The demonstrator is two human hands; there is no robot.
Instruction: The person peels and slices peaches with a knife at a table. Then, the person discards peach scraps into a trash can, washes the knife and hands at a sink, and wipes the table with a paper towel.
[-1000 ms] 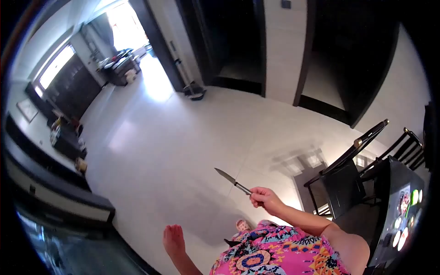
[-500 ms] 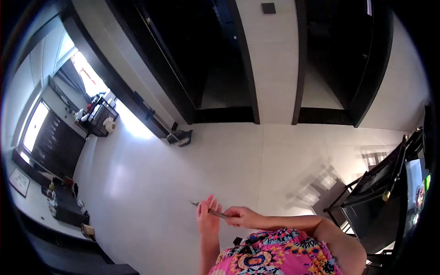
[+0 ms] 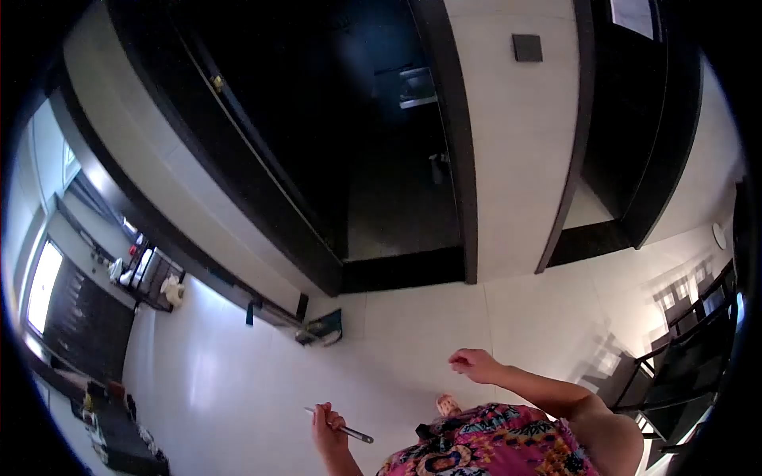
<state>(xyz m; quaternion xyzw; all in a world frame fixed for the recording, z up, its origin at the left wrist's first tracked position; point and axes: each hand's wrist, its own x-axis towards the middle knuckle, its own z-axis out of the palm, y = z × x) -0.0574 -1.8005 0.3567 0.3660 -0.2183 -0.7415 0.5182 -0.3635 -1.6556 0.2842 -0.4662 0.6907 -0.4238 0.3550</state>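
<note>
My left hand (image 3: 328, 428) is closed around a slim grey rod-like tool (image 3: 357, 435), which slants down to the right. A thin light tip shows on the far side of the fingers; the tool's exact kind is unclear. Up and to the right, my right hand (image 3: 474, 365) is held out in front of my body, apart from the tool. Its fingers are loosely bent, and nothing shows in them. Below it a foot (image 3: 448, 404) appears past the hem of patterned pink clothing (image 3: 484, 444).
Ahead is a dark doorway (image 3: 405, 214), with another doorway (image 3: 591, 230) to its right. A dustpan (image 3: 324, 327) stands by the left door frame. Dark chairs (image 3: 690, 365) are at the right. A dark low cabinet (image 3: 119, 428) lies far left, on the pale floor (image 3: 238, 381).
My right hand has let go of the tool and moved up and right. My left hand has lowered leftward, keeping the tool. The view has moved nearer the doorways.
</note>
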